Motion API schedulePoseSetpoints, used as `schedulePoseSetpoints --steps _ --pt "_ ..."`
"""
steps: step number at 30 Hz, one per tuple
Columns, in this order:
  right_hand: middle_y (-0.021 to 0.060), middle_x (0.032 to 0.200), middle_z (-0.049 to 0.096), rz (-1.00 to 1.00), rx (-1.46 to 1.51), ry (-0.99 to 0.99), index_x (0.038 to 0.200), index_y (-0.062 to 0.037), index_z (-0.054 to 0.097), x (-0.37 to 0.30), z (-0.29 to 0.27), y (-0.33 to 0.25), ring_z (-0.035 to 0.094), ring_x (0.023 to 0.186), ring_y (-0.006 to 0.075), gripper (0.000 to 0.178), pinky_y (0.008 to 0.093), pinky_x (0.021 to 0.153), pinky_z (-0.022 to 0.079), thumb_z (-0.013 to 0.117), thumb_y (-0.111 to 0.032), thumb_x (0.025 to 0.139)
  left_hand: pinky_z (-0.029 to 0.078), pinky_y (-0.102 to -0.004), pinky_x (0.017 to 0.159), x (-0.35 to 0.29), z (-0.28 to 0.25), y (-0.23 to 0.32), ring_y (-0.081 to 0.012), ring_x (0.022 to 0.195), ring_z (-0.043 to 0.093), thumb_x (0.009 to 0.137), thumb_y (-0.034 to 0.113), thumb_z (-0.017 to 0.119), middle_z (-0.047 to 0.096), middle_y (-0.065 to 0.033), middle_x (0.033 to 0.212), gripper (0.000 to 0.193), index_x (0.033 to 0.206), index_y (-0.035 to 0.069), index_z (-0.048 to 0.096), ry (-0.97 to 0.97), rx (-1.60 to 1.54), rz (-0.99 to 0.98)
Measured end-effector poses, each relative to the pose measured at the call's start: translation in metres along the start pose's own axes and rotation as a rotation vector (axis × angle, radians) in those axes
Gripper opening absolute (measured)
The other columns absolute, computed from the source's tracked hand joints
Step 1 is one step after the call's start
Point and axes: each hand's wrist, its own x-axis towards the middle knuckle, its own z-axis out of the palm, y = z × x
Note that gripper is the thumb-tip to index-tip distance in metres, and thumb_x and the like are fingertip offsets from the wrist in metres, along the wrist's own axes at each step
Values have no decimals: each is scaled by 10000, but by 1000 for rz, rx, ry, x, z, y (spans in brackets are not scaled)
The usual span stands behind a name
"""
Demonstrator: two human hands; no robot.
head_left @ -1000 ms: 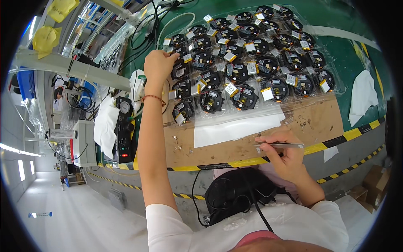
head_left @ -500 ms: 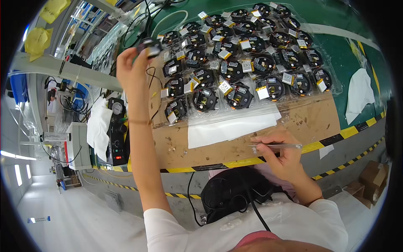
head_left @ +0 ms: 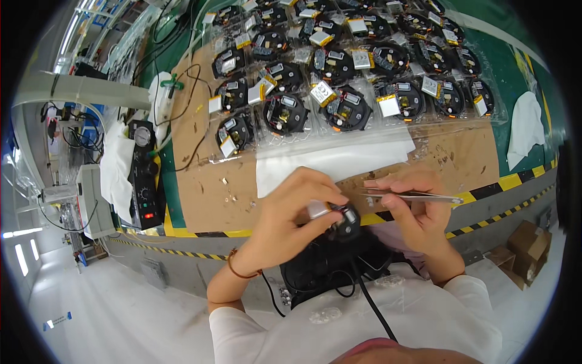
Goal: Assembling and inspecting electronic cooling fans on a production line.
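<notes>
Close to my body, my left hand point(head_left: 300, 212) pinches a round black device housing point(head_left: 347, 223) with a small silver battery pouch point(head_left: 317, 209) beside its fingers. Just to the right, my right hand point(head_left: 418, 203) is closed round a pair of metal tweezers point(head_left: 412, 196), whose tips point left toward the housing, apart from it. Beyond both hands a clear plastic tray point(head_left: 388, 134) carries several rows of similar round black housings point(head_left: 285, 114), many with a silver battery point(head_left: 388, 107) with yellow tape attached.
White paper point(head_left: 273, 173) lies on a brown board point(head_left: 200, 206) before the tray. Black-and-yellow tape point(head_left: 485, 191) runs along the table's front edge. At left stand a black control box point(head_left: 144, 182) and loose cables point(head_left: 194, 115). A white cloth point(head_left: 525, 130) lies at the right.
My left hand has come from the far left of the tray down and right to my body, bringing the housing beside the tweezers. My right hand keeps its hold. The view has shifted.
</notes>
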Motion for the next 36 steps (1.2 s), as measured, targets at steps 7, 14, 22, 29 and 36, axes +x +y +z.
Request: schedulePoseSetpoints --steps 7,14,22,29,36 --pt "187 959 587 120 -17 -198 1015 0 480 -1 -10 -7 635 966 315 221 379 815 537 578 73 831 472 -305 626 4 17 -13 -233 780 584 667 -51 708 613 -90 914 261 912 21 655 154 695 407" --pt "175 946 609 25 -73 -289 964 -5 509 3 -8 -7 645 934 306 199 385 815 531 603 77 809 472 -285 579 1 22 -14 -210 728 603 656 -42 723 625 -75 871 274 916 12 657 207 768 458" --pt "175 946 605 26 -72 -290 943 -4 511 4 -10 -6 644 919 300 177 385 828 532 611 63 813 498 -288 581 -1 21 -13 -208 704 629 651 -39 737 631 -80 868 292 922 1 638 166 874 513" --pt "150 926 646 -3 -62 -253 925 -17 549 7 -4 -4 649 846 267 173 342 750 527 645 40 793 515 -289 595 -2 18 -8 -216 720 648 651 -37 738 632 -77 855 286 914 -1 632 163 912 499" --pt "159 904 676 45 -141 -188 892 -5 569 -9 -6 0 650 813 253 102 315 744 496 615 33 810 550 -321 718 -7 19 -3 -272 874 642 642 107 623 622 -146 923 215 811 -22 597 55 959 515"
